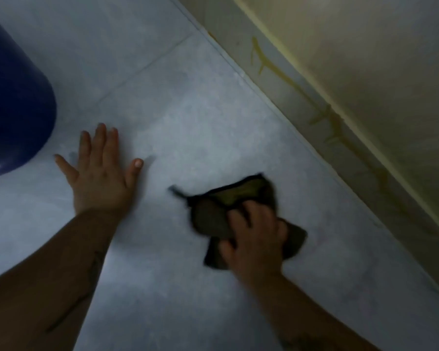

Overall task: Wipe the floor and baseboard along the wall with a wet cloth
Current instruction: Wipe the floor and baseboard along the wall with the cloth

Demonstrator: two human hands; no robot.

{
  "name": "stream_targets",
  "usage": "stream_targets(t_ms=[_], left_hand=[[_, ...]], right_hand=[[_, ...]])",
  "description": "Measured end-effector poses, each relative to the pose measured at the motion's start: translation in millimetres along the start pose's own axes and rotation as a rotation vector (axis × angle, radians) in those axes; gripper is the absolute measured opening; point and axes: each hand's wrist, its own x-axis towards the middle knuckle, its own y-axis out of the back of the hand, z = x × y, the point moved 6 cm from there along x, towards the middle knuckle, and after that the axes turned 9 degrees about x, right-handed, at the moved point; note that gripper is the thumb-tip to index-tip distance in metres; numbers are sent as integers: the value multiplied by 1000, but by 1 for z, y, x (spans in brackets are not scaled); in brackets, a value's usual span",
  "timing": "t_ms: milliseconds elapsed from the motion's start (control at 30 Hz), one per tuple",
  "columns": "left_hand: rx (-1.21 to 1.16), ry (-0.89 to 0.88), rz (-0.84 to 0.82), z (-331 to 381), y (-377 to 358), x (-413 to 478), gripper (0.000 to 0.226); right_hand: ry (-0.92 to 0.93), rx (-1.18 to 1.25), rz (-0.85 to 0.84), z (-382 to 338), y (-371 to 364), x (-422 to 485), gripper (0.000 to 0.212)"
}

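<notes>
A dark olive cloth (223, 201) with a black edge lies crumpled on the pale grey tiled floor (188, 110). My right hand (256, 234) presses down on it, fingers curled over the fabric, a short way from the wall. My left hand (99, 171) rests flat on the floor to the left, fingers spread, holding nothing. The grey baseboard (302, 79) runs diagonally from top centre to lower right and carries yellowish drip stains (261, 59). The cloth and right hand are blurred.
A large dark blue rounded container (13, 105) stands on the floor at the left edge, close to my left hand. The cream wall (378, 54) rises above the baseboard at the right. A tile joint crosses the floor diagonally.
</notes>
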Motion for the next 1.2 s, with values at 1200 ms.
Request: stream_targets(t_ms=[1200], left_hand=[[-96,148,5,-24,3,30,65]], right_hand=[[524,-11,-142,-146,-34,211,63]])
